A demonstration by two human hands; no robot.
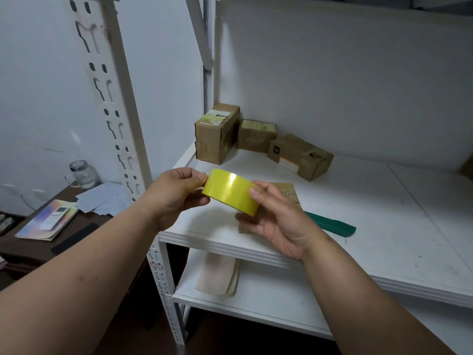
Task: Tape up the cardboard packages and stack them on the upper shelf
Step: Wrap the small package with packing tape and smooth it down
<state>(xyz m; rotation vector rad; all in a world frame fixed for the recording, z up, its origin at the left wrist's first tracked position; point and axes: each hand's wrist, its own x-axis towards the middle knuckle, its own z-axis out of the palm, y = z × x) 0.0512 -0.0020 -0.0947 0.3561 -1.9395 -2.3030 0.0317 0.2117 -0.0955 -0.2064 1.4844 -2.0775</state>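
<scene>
A yellow tape roll (231, 192) is held between both hands above the front of the white shelf (371, 213). My left hand (176, 193) grips its left end, thumb and fingers pinching near the rim. My right hand (273, 216) holds its right end with fingers curled round it. Three cardboard packages stand at the shelf's back: a tall one (217, 133), a smaller one behind it (256, 135), and a flat one lying to the right (300, 156). A flat brown cardboard piece (288, 192) lies under my right hand, mostly hidden.
A green tool (332, 224) lies on the shelf right of my right hand. A lower shelf (256, 298) holds a folded beige item (217, 275). A perforated white upright (112, 106) stands at left. The dark side table (33, 247) carries papers, a remote and a glass jar (82, 174).
</scene>
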